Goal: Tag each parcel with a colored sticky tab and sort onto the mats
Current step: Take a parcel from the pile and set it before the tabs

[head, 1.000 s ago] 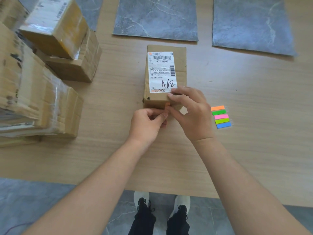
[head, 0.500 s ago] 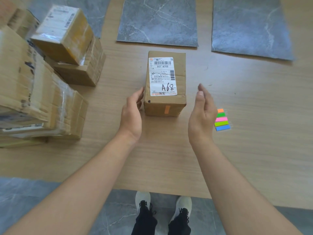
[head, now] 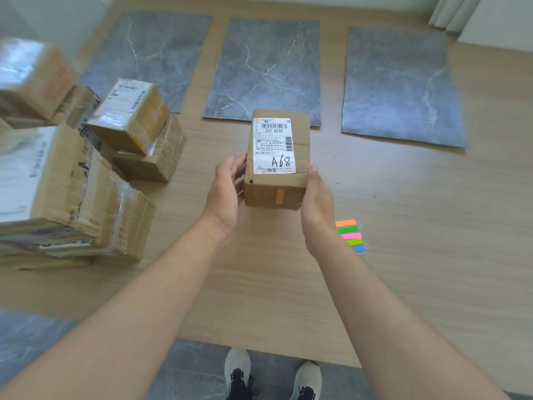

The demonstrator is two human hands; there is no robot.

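Left hand point(head: 225, 194), right hand point(head: 317, 209) closed in; parcel point(head: 277, 157) gripped between.

The parcel point(head: 277, 157) is sitting between the left hand point(head: 225, 192) and right hand point(head: 317, 203), which are gripping its sides over the table point(head: 403, 197). Ahead, 3 mats are lying flat: the left mat point(head: 150, 59), middle mat point(head: 268, 67) and right mat point(head: 398, 88), with strips of bare wood running between them. The way forward to the middle and right mats is lying open. A pile of boxes point(head: 72, 183) is crowding the table's left side, its far boxes covering the left mat's near corner in view and blocking a low path there. Tabs point(head: 349, 235) are lying just right of the right wrist.
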